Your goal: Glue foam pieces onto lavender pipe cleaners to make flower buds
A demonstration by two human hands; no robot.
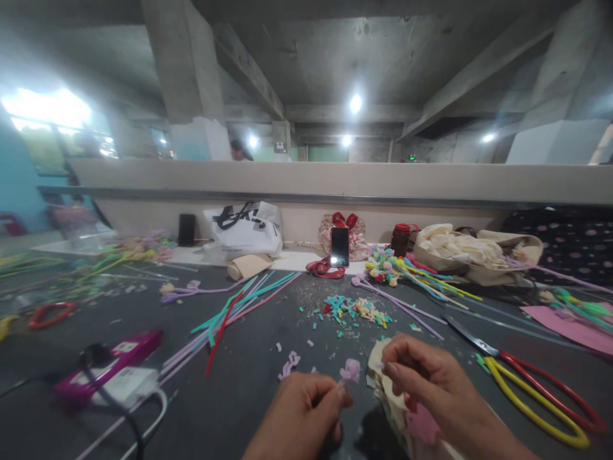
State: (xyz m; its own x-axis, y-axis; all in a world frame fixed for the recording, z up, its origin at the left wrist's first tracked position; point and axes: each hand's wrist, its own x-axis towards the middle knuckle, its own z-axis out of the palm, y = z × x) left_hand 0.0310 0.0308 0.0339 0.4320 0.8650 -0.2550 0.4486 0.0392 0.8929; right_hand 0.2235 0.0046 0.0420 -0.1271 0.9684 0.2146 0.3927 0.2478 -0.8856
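Observation:
My left hand point(311, 406), low in the middle, pinches a small lilac fuzzy flower point(350, 370) by its base, and the flower stands just above the fingertips. To its right, my right hand point(421, 374) is closed, thumb against the forefinger, with something too small to make out at the tips. Under and beside the right hand lies a cream cloth-like bundle point(378, 358) with a pink patch point(421, 423). Curled lilac pieces point(290, 364) rest on the dark table just beyond the left hand. The two hands are apart.
Scissors point(541, 390) with red and yellow handles lie at right. Cut bits point(354, 310) are scattered mid-table, a phone point(340, 247) stands behind them. Pipe cleaners point(239, 306) and a magenta device with cables point(115, 364) lie left. A white bag point(249, 230) sits at the back.

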